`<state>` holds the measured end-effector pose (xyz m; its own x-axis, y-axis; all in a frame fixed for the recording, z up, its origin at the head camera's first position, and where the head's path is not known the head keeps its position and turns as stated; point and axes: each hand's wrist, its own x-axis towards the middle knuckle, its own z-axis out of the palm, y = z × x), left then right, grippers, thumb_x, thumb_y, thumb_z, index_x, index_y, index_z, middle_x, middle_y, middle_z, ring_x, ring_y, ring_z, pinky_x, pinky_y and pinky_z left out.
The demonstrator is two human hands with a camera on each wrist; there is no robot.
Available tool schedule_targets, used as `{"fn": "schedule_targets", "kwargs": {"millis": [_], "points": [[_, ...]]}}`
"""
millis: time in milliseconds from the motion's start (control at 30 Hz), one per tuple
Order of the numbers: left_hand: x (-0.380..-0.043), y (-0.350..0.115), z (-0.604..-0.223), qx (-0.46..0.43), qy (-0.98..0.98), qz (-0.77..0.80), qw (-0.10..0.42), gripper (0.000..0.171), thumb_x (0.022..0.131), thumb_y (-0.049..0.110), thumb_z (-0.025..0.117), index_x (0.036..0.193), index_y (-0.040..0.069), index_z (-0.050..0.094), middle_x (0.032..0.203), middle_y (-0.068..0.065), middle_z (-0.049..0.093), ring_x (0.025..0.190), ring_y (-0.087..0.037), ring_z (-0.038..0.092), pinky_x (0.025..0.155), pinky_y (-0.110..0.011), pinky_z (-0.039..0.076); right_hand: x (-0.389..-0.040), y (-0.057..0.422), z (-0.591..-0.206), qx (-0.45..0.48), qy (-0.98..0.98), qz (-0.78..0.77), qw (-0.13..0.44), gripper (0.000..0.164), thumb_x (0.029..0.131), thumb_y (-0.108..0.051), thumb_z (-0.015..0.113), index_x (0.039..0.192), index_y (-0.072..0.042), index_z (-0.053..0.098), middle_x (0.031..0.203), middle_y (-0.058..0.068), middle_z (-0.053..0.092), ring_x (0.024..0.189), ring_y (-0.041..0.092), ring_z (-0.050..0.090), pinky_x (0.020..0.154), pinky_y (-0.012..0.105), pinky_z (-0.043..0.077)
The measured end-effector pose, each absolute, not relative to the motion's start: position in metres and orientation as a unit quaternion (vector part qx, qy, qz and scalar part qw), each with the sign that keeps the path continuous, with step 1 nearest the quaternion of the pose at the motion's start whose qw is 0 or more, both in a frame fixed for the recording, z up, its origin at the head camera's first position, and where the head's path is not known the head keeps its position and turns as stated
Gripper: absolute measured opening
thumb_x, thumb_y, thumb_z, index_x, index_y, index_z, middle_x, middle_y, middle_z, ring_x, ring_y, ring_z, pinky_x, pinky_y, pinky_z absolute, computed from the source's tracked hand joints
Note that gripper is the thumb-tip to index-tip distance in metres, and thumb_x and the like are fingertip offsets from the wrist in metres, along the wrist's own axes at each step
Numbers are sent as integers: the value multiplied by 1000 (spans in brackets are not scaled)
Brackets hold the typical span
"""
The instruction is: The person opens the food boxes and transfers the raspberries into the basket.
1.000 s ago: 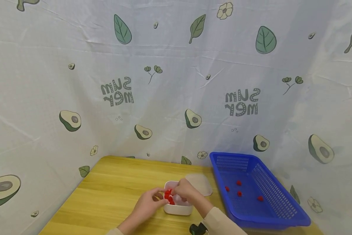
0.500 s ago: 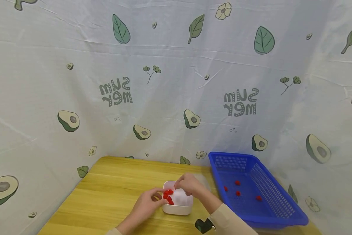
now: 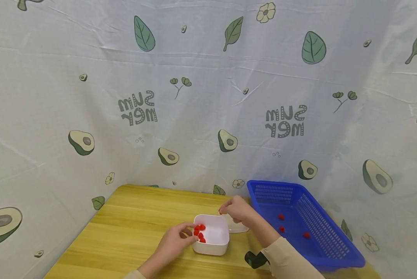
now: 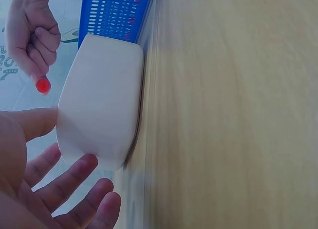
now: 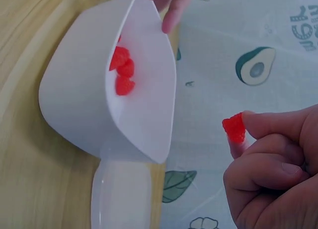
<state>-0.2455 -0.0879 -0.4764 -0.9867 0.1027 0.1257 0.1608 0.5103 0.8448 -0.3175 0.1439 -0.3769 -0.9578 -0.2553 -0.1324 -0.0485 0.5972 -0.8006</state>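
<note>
My right hand (image 3: pixel 239 209) pinches a red raspberry (image 5: pixel 235 128) between thumb and index finger, its other fingers curled in. It is raised beyond the right side of a white, rounded square box (image 3: pixel 210 250). Several raspberries (image 5: pixel 124 84) lie inside the box along its left side. At that side my left hand (image 3: pixel 175 240) rests its thumb and fingertips on the rim; in the left wrist view its fingers (image 4: pixel 74 177) spread loosely beside the wall. A translucent lid (image 3: pixel 239 228) lies on the table behind and right of the box, partly under the right hand.
A blue slotted basket (image 3: pixel 320 254) stands at the right of the wooden table (image 3: pixel 138 217), with a few raspberries (image 3: pixel 306 235) on its bottom. A printed white curtain (image 3: pixel 194 116) hangs behind the table. A dark device (image 3: pixel 255 259) shows at the right wrist.
My right hand has risen out of the box and moved right, over the lid, with a raspberry in its fingertips. The left hand stays at the box's rim.
</note>
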Motion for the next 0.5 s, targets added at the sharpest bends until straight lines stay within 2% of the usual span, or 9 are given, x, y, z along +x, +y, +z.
{"fn": "schedule_targets", "kwargs": {"millis": [67,167,500], "points": [[-246,-88,-476,-75,-869,-488,29,38,88,32,77,123,18,70,95,5,68,84,-16,57,68,-29,46,-320,150,-373,-81,882,-449,116,13,91,-6,68,100,2,74,59,-4,35,44,9,21,43,22,22],[-246,-88,-477,-75,-869,-488,30,38,88,31,77,123,18,70,95,5,68,84,-16,57,68,-29,46,-323,161,-367,-77,881,-454,111,13,92,-5,66,98,3,74,54,-6,28,45,8,18,43,22,21],[-245,-88,-476,-72,-866,-495,28,38,88,31,78,123,18,70,95,5,68,84,-17,57,67,-29,47,-334,203,-355,-58,877,-467,100,21,95,-6,64,109,8,71,54,-6,30,46,8,21,45,23,24]]}}
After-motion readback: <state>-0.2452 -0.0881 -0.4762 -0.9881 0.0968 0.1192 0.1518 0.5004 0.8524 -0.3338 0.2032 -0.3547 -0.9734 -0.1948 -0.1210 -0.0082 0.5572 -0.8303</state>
